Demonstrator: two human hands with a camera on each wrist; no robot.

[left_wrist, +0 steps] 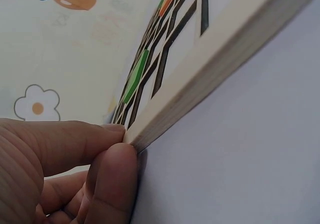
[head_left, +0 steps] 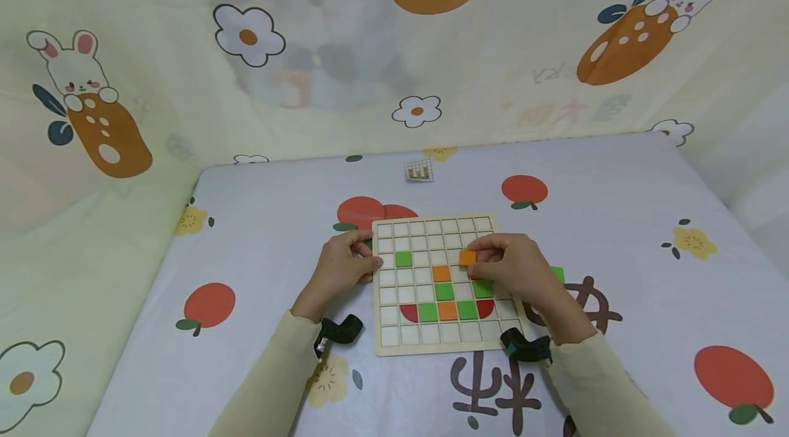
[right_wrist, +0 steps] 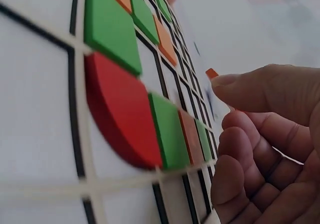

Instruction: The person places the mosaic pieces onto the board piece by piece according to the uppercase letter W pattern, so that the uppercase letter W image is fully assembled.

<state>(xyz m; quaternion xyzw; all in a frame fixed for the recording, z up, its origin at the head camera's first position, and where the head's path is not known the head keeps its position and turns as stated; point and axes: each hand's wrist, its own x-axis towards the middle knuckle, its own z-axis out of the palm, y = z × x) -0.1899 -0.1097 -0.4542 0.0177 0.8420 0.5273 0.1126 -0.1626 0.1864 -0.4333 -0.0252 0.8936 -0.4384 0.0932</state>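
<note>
A pale wooden grid board lies on the table, with green, orange and red tiles in several of its cells. At its left edge rests my left hand; in the left wrist view the thumb and index finger pinch the board's rim. My right hand holds an orange square tile between thumb and index finger, over the right half of the board. In the right wrist view that tile shows only as a sliver past the thumb. A rounded red tile sits beside green tiles there.
A small card with a grid picture lies behind the board. Past the right wrist, a green piece is partly hidden by the hand. Black wrist devices hang at both sleeves. A printed cloth covers the table, and a printed curtain rises behind.
</note>
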